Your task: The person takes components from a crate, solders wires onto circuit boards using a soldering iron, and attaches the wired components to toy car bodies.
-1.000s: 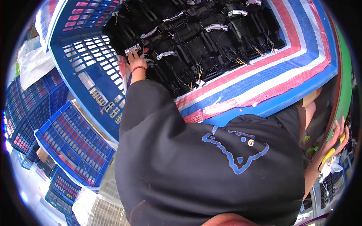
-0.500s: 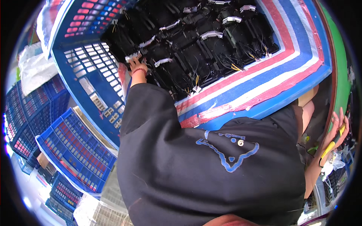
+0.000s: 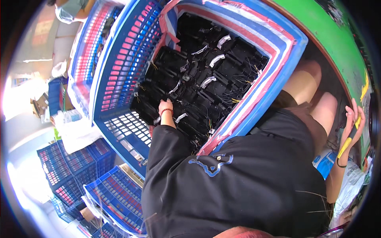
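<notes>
"Black parts point(image 3: 198, 93), wired, packed in rows. Where did they lie?"

"Head view, the only one on record: near 12 o'clock of centre, inside the blue basket point(image 3: 287, 63), its wall covered by a striped liner point(image 3: 246, 20). Pale curved strips point(image 3: 216, 60) sat on several parts; thin wires point(image 3: 235, 100) stuck up along the edge at 2 o'clock."

"State of the left hand point(image 3: 165, 105)?"

"At 10 o'clock, reaching down among the parts, fingers drawn together rather than spread. Fingertips were lost against the black; could not tell whether they pinched anything."

"And the right hand point(image 3: 356, 135)?"

"At 3 o'clock, well apart from the basket. It held a yellow-handled tool point(image 3: 346, 146) across the palm, some fingers extended. Working end not made out."

"Step in hand, by your reading?"

"Judged to be picking out or settling one part, left hand alone. The tool appeared idle."

"What did the next move call for?"

"In my judgement, a sure hold on one rigid edge, fingers clear of the leads. If lifted, the part seemed to need a slow, straight rise: it was packed tight, and loose wires could have snagged on its neighbours."
</notes>
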